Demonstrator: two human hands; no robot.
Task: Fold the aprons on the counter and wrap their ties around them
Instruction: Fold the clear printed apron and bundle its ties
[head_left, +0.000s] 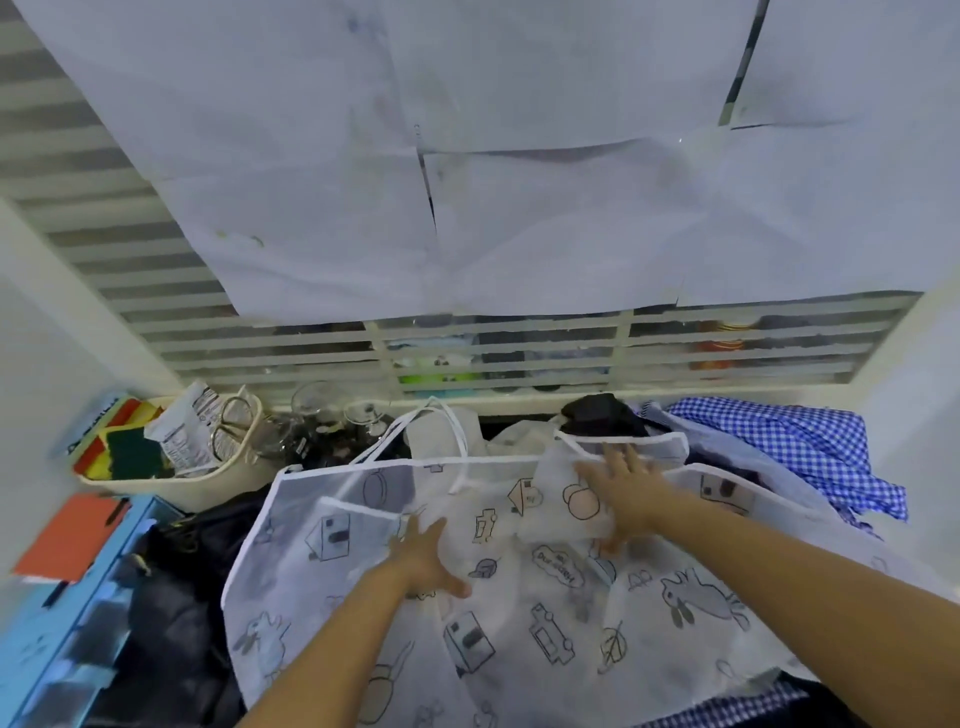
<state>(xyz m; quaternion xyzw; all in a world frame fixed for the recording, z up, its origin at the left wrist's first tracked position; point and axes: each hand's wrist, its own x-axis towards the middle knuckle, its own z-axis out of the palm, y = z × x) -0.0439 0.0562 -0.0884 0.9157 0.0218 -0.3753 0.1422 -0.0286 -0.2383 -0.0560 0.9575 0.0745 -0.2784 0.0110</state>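
A thin white apron (519, 613) printed with cartoon houses, cars and rabbits lies spread over the counter, edged in white binding. Its white ties (447, 431) loop up at the far edge. My left hand (423, 558) lies flat on the cloth left of centre, fingers straight. My right hand (626, 491) presses flat with spread fingers on a folded-over flap of the apron near its top edge. A blue-and-white checked apron (810, 441) is bunched at the right, and more of it shows under the white one at the bottom right.
A cream basket (171, 483) with sponges, a packet and scissors stands at the back left, with glass jars (332, 415) beside it. Dark cloth (171, 613) lies on the left. A blue box (72, 623) with an orange card sits at the far left. Slatted window behind.
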